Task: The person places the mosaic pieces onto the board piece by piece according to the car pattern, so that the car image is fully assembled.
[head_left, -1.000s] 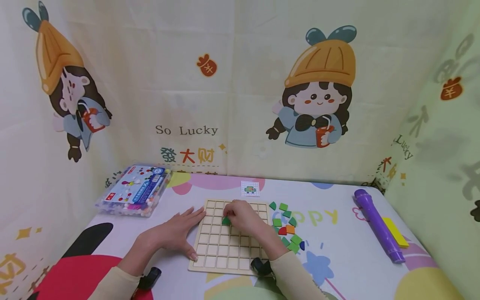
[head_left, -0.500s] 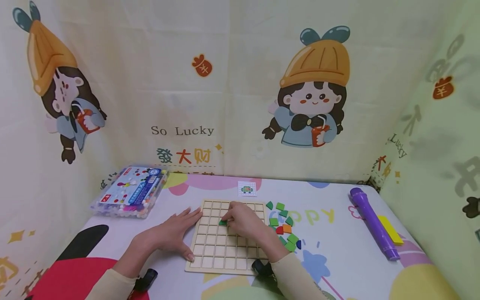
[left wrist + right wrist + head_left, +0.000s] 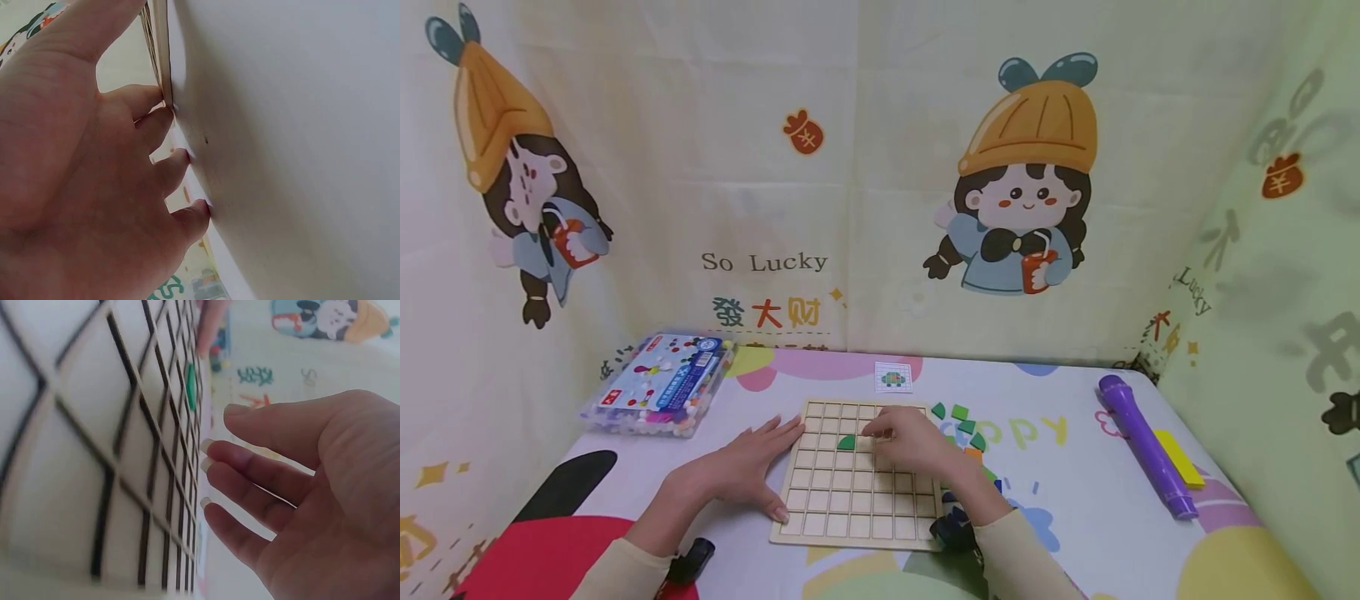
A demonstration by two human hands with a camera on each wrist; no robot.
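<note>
A wooden grid board [image 3: 831,502] lies on the table in the head view. One green quarter-round piece [image 3: 847,442] sits in a cell in its upper middle; the right wrist view also shows this green piece [image 3: 191,387]. My left hand [image 3: 741,468] is spread at the board's left edge, thumb and fingertips against the edge, as the left wrist view shows the fingers [image 3: 169,172] from the palm side. Over the board, just right of the green piece, hovers my right hand [image 3: 913,442]. Its fingers [image 3: 240,528] are loosely bent and apart from the thumb, holding nothing.
Loose green pieces [image 3: 960,412] and an orange square [image 3: 973,455] lie right of the board, partly behind the right arm. A small picture card [image 3: 893,377] is behind it. A clear box [image 3: 658,383] stands back left; a purple microphone-shaped tube [image 3: 1146,446] and yellow block [image 3: 1180,458] lie right.
My right hand has let go of the green quarter-round piece, which stays in its cell, and has moved right. My left hand keeps its place on the board's edge.
</note>
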